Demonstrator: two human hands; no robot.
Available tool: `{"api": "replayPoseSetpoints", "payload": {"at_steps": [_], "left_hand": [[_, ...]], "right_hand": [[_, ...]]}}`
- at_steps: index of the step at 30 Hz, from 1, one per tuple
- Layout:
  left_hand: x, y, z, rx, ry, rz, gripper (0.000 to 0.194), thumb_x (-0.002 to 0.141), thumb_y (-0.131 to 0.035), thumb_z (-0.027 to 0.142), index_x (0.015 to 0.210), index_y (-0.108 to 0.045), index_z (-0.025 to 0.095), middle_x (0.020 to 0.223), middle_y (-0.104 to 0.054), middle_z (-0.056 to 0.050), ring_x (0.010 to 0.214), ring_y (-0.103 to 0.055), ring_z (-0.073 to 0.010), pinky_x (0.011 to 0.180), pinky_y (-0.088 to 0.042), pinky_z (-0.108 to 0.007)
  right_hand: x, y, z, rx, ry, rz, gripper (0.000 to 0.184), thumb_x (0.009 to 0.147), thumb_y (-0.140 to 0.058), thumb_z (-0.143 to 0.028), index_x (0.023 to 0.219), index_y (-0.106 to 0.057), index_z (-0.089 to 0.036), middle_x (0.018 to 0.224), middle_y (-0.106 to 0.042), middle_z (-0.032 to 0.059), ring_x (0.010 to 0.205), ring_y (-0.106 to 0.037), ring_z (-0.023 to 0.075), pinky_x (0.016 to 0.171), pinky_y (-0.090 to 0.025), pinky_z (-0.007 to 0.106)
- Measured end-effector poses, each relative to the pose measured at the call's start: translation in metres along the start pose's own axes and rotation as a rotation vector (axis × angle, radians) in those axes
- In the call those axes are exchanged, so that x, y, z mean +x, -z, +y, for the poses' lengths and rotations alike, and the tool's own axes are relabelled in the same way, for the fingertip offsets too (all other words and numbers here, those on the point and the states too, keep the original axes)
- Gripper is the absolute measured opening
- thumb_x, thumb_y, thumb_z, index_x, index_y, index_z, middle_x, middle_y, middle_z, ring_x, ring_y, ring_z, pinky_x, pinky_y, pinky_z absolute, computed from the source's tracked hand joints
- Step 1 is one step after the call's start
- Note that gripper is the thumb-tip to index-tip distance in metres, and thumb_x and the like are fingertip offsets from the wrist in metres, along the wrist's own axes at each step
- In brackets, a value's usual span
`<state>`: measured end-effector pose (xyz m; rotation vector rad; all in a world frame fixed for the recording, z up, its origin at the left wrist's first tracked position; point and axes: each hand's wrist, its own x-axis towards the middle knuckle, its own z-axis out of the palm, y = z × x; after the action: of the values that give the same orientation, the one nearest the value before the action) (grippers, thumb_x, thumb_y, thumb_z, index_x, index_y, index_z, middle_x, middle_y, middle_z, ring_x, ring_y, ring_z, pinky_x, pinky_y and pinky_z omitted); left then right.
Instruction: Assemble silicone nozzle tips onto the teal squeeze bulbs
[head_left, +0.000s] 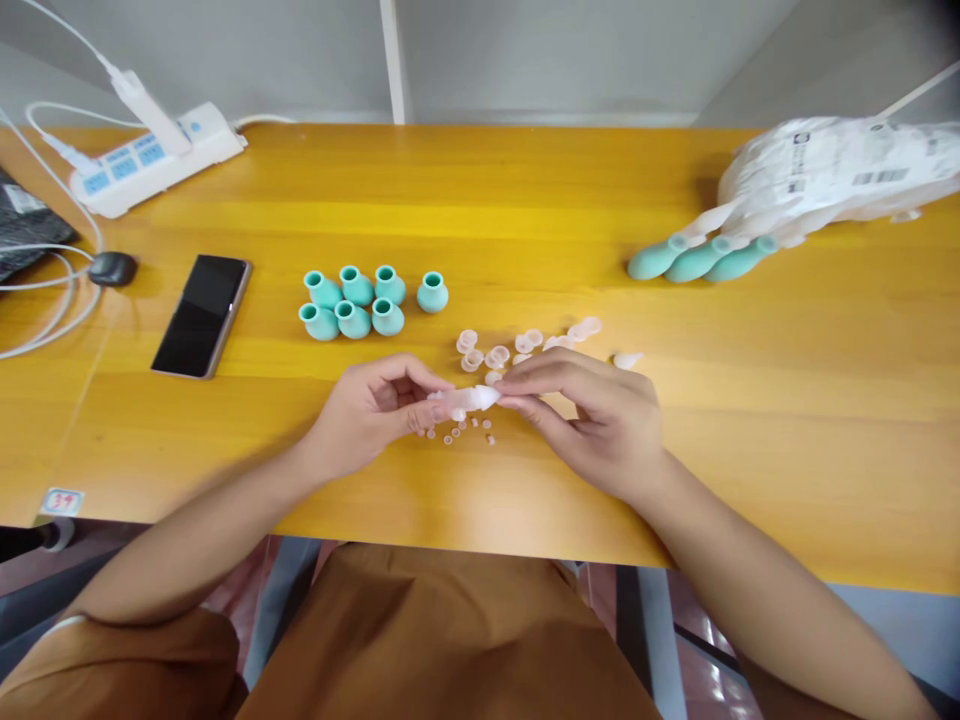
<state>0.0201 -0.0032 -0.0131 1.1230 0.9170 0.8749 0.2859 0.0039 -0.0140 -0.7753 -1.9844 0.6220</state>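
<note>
My left hand pinches a translucent plastic nozzle piece between thumb and fingers. A white cone-shaped tip sits at the right end of that piece, and my right hand is closed on its point. Just beyond my hands lie several clear flanged plastic caps. Several tiny clear rings are scattered on the near side. Another white cone tip lies just past my right hand. Teal rubber bulbs with open necks stand farther back on the left.
Three teal bulbs with clear nozzles fitted lie at the back right, against a white plastic bag. A phone rests on the wooden table at left, near a power strip and cables. A grey partition rises behind.
</note>
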Motion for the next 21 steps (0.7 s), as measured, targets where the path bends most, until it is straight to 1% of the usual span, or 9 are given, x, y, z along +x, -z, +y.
{"api": "replayPoseSetpoints", "payload": {"at_steps": [2, 5, 9, 12, 15, 18, 21], "left_hand": [[-0.0005, 0.0011, -0.0012, 0.0, 0.031, -0.016, 0.039, 0.087, -0.099, 0.048, 0.095, -0.076, 0.018, 0.089, -0.084, -0.005, 0.068, -0.074, -0.0141, 0.06, -0.061, -0.025], [-0.0011, 0.0023, -0.0042, -0.009, 0.039, -0.025, 0.035, 0.09, -0.098, 0.045, 0.095, -0.076, 0.018, 0.088, -0.084, -0.004, 0.065, -0.072, -0.0129, 0.058, -0.059, -0.024], [-0.0006, 0.0021, -0.0063, -0.002, 0.035, -0.021, 0.031, 0.092, -0.095, 0.043, 0.095, -0.078, 0.017, 0.084, -0.083, -0.004, 0.064, -0.07, -0.0118, 0.059, -0.06, -0.023], [0.0002, 0.0014, -0.0062, 0.019, 0.023, -0.016, 0.031, 0.093, -0.094, 0.045, 0.098, -0.081, 0.017, 0.082, -0.081, -0.003, 0.064, -0.069, -0.0121, 0.06, -0.061, -0.023], [-0.0003, 0.0009, -0.0056, 0.059, -0.022, -0.001, 0.031, 0.095, -0.092, 0.046, 0.107, -0.084, 0.019, 0.084, -0.081, -0.003, 0.067, -0.071, -0.0135, 0.064, -0.064, -0.025], [-0.0019, 0.0002, -0.0048, 0.098, -0.051, 0.019, 0.029, 0.097, -0.09, 0.047, 0.111, -0.086, 0.021, 0.09, -0.083, -0.004, 0.071, -0.074, -0.0147, 0.068, -0.066, -0.027], [-0.0032, -0.0009, -0.0054, 0.099, -0.082, 0.025, 0.031, 0.091, -0.096, 0.041, 0.113, -0.086, 0.022, 0.098, -0.084, -0.004, 0.08, -0.076, -0.0164, 0.075, -0.069, -0.03]], "right_hand": [[-0.0006, 0.0011, 0.0011, -0.056, 0.073, -0.008, 0.024, 0.103, -0.079, -0.008, 0.119, -0.082, -0.025, 0.107, -0.087, 0.0064, 0.097, -0.085, 0.022, 0.087, -0.072, 0.036], [-0.0023, 0.0024, 0.004, -0.111, 0.158, -0.02, 0.031, 0.103, -0.076, -0.005, 0.126, -0.081, -0.025, 0.111, -0.088, 0.0083, 0.099, -0.086, 0.0243, 0.087, -0.072, 0.038], [-0.0053, 0.0027, 0.0067, -0.184, 0.231, -0.03, 0.036, 0.103, -0.075, -0.005, 0.132, -0.078, -0.027, 0.112, -0.087, 0.009, 0.094, -0.084, 0.0251, 0.083, -0.073, 0.041], [-0.0066, 0.0012, 0.0065, -0.252, 0.239, -0.032, 0.032, 0.104, -0.076, -0.009, 0.129, -0.079, -0.028, 0.108, -0.087, 0.0072, 0.091, -0.083, 0.0242, 0.079, -0.072, 0.04], [-0.0067, -0.0008, 0.006, -0.287, 0.248, -0.023, 0.025, 0.105, -0.076, -0.011, 0.126, -0.079, -0.024, 0.104, -0.086, 0.0082, 0.091, -0.083, 0.0242, 0.08, -0.072, 0.039], [-0.0063, -0.0021, 0.0059, -0.299, 0.247, -0.016, 0.023, 0.105, -0.075, -0.01, 0.125, -0.078, -0.022, 0.103, -0.086, 0.0091, 0.091, -0.083, 0.0245, 0.082, -0.072, 0.039], [-0.0059, -0.0026, 0.0056, -0.304, 0.229, -0.01, 0.024, 0.106, -0.074, -0.011, 0.127, -0.077, -0.023, 0.104, -0.086, 0.009, 0.092, -0.083, 0.0246, 0.082, -0.072, 0.039]]}}
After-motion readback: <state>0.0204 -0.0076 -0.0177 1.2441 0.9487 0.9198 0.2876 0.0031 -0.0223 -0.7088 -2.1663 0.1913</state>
